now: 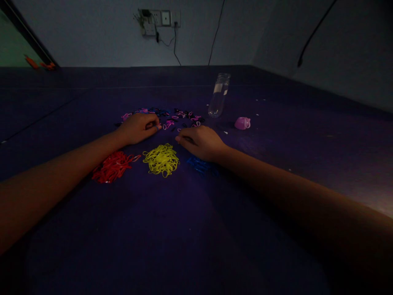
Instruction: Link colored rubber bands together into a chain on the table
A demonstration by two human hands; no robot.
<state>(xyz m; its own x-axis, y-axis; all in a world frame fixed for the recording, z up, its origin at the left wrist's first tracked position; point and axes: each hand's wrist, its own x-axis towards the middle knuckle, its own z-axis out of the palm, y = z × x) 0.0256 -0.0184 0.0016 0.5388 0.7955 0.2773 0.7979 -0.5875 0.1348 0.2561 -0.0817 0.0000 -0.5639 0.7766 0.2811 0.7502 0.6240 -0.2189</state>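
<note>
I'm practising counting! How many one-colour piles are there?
3: red pile by the left forearm, yellow pile in the middle, blue pile partly covered by the right hand.

One head-worn view, looked forward and down from the near side, behind the left hand (138, 128) and right hand (202, 141), which sat mid-distance. Wide framing: dark purple surface (153, 229) ran to the far wall (101, 37), wall corner (260, 39) at far right.

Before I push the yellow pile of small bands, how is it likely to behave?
The yellow pile will probably spread rather than slide as one piece, since it is many separate loops, loosely overlapping. It should feel floppy, judging by the loops' bent, uneven outlines. It is likely light, as each loop looks thin.
</note>
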